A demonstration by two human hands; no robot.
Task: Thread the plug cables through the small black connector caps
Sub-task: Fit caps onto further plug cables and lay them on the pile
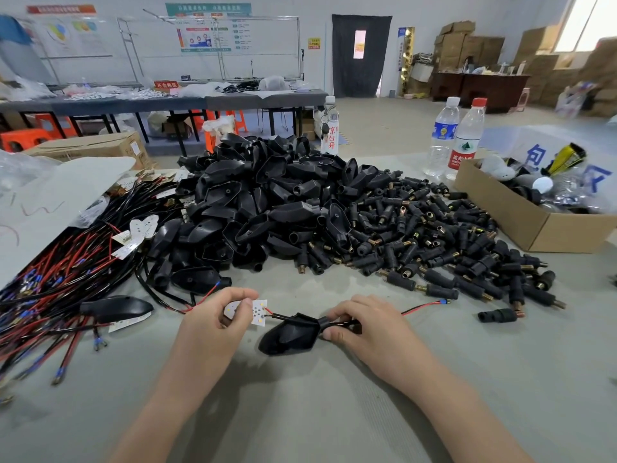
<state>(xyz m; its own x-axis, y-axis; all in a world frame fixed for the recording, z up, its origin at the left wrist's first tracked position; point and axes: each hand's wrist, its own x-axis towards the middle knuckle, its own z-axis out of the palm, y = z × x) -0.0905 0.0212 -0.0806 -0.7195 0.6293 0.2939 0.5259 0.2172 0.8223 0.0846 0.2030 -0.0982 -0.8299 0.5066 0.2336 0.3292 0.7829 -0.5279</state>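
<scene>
A small white LED board (246,312) is pinched by the left hand (213,324); the black plastic shell's (290,334) neck, with red-and-black cable (422,308) threaded through, is gripped by the right hand (370,332).

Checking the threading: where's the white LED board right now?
Head view, low centre: the white LED board is pinched by the left hand, just left of the black cap.

Bare forearms forward, left hand (213,317) and right hand (365,324) close together, fingers curled in pinches.
</scene>
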